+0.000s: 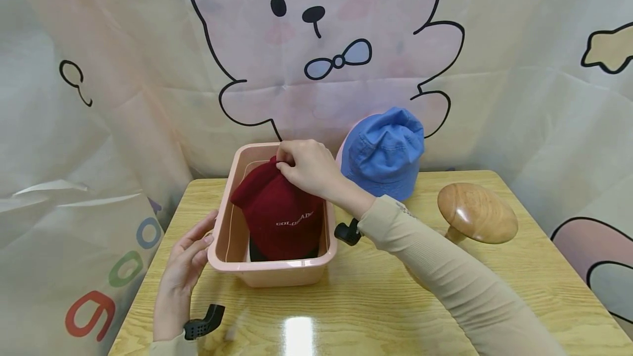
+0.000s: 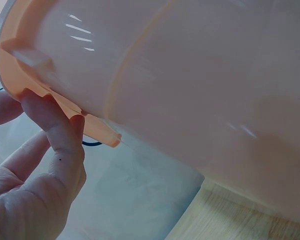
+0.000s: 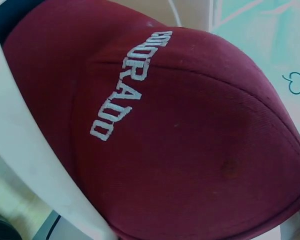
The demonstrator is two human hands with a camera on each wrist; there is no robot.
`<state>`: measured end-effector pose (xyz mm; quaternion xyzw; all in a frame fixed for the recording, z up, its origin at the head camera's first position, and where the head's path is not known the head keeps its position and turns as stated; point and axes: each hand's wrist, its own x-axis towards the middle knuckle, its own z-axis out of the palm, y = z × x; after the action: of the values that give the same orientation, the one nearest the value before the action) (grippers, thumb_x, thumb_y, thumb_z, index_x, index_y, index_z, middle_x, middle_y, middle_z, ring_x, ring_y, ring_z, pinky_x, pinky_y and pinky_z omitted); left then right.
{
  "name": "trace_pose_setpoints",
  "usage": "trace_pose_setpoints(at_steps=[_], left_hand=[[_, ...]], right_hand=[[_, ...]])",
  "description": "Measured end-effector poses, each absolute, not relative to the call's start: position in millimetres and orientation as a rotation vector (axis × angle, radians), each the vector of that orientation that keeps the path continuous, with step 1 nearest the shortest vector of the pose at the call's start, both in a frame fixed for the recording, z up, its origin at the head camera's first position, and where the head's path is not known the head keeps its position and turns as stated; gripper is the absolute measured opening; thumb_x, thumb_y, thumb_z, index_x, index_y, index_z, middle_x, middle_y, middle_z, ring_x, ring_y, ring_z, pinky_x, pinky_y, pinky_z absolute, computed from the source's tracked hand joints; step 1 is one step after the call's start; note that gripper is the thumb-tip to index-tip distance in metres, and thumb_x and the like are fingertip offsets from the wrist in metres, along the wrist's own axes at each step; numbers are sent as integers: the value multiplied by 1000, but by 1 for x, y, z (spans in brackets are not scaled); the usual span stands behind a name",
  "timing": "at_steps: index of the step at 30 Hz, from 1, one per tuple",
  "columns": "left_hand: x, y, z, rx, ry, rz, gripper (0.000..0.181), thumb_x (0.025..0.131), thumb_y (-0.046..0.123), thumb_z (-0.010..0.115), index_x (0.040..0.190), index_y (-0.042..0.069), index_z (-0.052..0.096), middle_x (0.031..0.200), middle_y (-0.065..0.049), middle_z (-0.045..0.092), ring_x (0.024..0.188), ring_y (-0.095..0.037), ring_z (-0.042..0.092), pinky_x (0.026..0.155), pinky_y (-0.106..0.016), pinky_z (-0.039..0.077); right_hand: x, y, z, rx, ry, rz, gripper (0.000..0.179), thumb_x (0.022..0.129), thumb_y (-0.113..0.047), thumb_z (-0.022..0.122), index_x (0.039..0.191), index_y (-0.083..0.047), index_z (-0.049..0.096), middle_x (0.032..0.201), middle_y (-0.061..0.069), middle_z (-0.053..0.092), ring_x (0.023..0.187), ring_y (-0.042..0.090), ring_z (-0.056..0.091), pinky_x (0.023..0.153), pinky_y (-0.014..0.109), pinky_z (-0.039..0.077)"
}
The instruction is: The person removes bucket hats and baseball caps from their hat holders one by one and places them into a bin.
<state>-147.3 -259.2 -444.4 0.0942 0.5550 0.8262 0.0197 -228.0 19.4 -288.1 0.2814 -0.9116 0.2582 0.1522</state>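
Note:
A dark red baseball cap with white COLORADO lettering is partly inside a pink plastic bin. My right hand pinches the top of the cap, near the bin's far side. The right wrist view shows the cap's crown close up, its lettering slanting across the front. At the bin's left rim, my left hand grips the edge. In the left wrist view, its fingers curl under the rim beside the bin's wall.
A blue cap sits at the back of the wooden table, right of the bin, with a pink edge showing behind it. A mushroom-shaped wooden stand stands at the right. A printed curtain hangs behind the table.

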Motion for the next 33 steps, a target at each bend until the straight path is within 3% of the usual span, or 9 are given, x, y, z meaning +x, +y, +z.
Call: trace_pose_setpoints(at_steps=[7,15,33], left_hand=[[-147,-260,-445,292,1743,2543,44,97,-3,42,133,15,59,121,7,65,108,-8,64,88,-23,54],[-148,-259,-444,273,1746,2551,43,96,-2,43,133,14,59,121,6,64,108,-8,64,88,-23,54],[-148,-261,-447,330,1702,2574,44,96,-5,40,130,13,61,123,5,64,108,-8,65,87,-22,54]], right_hand=[[-236,12,-299,816,-2615,625,6,88,-21,65,84,-18,68,75,-4,66,73,12,60,77,36,45],[-240,4,-300,837,-2662,653,5,90,-21,64,87,-18,67,80,-3,66,72,11,58,62,26,46],[-246,-8,-305,887,-2706,609,6,91,-21,63,87,-17,64,83,-3,66,75,12,59,64,28,46]])
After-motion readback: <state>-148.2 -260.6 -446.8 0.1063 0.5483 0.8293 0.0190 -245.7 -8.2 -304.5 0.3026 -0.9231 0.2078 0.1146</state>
